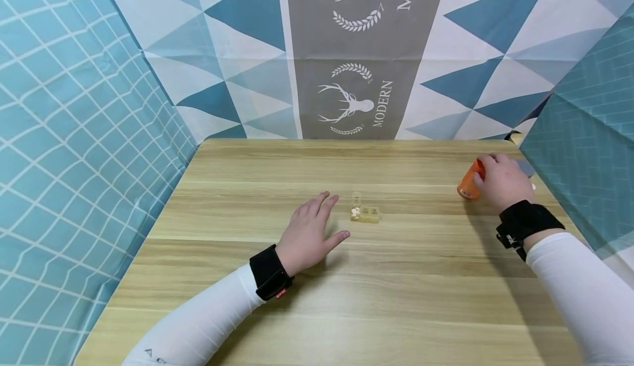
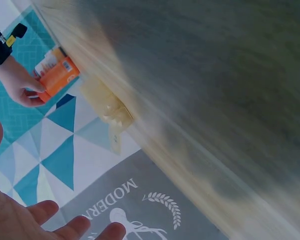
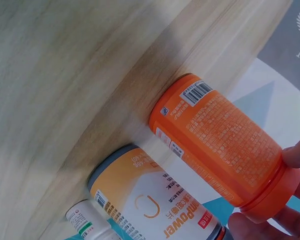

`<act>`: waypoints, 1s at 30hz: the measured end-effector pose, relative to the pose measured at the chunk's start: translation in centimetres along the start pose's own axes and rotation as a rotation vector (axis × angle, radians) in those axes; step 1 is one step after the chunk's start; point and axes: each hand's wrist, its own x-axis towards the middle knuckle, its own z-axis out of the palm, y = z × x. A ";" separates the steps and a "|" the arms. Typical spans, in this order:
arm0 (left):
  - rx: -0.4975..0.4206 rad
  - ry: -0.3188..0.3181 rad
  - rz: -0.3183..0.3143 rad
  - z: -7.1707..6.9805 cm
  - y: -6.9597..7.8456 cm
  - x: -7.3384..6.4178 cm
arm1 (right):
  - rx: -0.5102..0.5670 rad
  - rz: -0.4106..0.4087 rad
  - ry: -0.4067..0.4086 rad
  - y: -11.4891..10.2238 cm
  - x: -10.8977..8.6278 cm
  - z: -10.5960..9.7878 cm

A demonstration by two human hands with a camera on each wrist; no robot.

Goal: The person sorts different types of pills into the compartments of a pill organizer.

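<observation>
- Pinching orange cylindrical plastic bottle (image 3: pixel 217 140) by cap (image 3: pixel 272 197) with right hand (image 1: pixel 502 181) — likely for steadiness.
- Holding left hand (image 1: pixel 306 235) spread near translucent-yellow plastic pillbox (image 1: pixel 370 216) — perhaps sparing open lid (image 1: pixel 356 198).

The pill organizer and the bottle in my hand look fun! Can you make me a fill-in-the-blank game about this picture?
1. The bottle in the right hand is colored ____.
2. The pills in the pill organizer are colored ____.
3. The left hand is holding ____.
4. The word on the gray backdrop strip is ____.

Missing words: orange; white; nothing; MODERN.
</observation>
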 end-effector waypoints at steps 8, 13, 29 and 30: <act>-0.019 -0.031 -0.004 0.2 -0.1 0.9 | 0.030 -0.141 0.290 -2.9 -1.8 0.1; -0.067 -0.051 -0.008 0.5 -0.1 2.5 | 0.074 -0.378 0.152 -8.1 -3.3 1.5; -0.144 -0.249 -0.019 2.0 0.8 8.8 | -0.069 -0.633 -0.151 -17.2 -3.7 8.0; -0.142 -0.257 -0.021 2.0 0.8 8.9 | -0.063 -0.639 -0.153 -17.2 -3.6 8.1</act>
